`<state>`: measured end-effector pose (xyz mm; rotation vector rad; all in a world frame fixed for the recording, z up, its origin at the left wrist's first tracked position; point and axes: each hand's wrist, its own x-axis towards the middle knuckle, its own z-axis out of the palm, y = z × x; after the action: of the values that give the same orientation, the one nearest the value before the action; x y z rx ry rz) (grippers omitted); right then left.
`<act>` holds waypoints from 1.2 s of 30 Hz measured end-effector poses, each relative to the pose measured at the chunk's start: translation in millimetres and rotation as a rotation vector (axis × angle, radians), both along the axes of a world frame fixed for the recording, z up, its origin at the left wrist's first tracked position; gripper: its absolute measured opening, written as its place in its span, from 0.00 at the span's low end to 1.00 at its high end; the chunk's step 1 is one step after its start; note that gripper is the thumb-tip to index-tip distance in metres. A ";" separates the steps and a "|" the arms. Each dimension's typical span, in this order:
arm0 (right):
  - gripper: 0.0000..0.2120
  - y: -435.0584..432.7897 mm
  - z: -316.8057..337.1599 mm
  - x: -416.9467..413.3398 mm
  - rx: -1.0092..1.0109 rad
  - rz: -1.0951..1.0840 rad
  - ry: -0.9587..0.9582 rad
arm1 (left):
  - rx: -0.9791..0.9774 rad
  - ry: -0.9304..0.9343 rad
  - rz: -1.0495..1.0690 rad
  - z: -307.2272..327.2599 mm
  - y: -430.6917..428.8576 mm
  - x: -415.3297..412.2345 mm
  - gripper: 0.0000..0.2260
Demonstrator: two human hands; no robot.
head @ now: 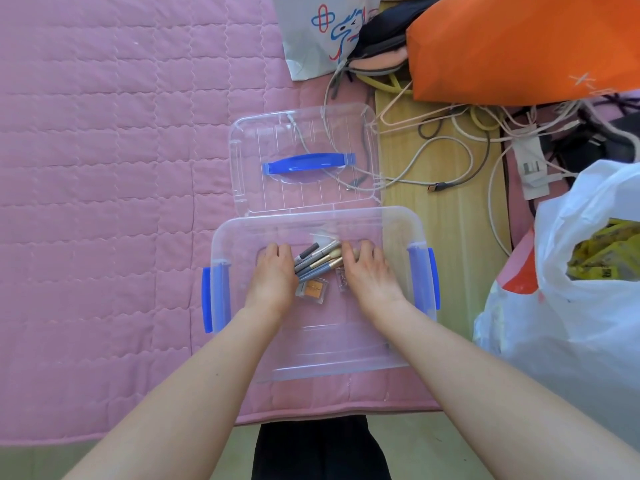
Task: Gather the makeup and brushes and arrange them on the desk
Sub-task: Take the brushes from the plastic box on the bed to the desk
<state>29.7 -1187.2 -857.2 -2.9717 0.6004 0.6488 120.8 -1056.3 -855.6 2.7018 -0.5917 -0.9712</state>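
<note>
In the box [346, 344], near its far wall, your left hand [273, 277] and right hand [369, 273] curl bent fingers over opposite ends of the brushes [317, 261]

You are looking at one clear box [346, 362] with two blue latches [424, 277], one lid [301, 133] with one blue handle [308, 163], and two eyeshadow pots [313, 289]. You are using two hands: left hand [273, 275], right hand [369, 271]. The brushes and pencils [317, 263] are lying bunched, roughly six, overlapping too much to count surely. Three bags are sitting nearby: one white plastic bag [588, 271], one orange bag [519, 46], one patterned bag [318, 32].
</note>
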 end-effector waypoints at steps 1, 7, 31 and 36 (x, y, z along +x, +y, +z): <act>0.24 0.2 2.0 0.4 0.000 -0.027 -0.005 | -0.016 0.014 0.011 0.3 -1.0 0.0 0.08; 0.33 1.4 14.7 -5.4 0.242 -0.129 0.066 | -0.019 0.083 0.082 3.3 -5.1 -0.1 0.08; 0.21 8.0 3.9 0.9 0.299 -0.324 0.104 | 0.016 0.050 -0.067 -9.2 -0.3 8.7 0.06; 0.20 6.7 5.5 -0.7 0.323 -0.384 0.134 | 0.065 0.040 -0.057 -7.0 0.5 9.5 0.03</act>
<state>28.9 -1180.5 -851.7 -2.4386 0.9417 0.8182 130.3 -1055.8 -862.6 2.7285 -0.6429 -1.0742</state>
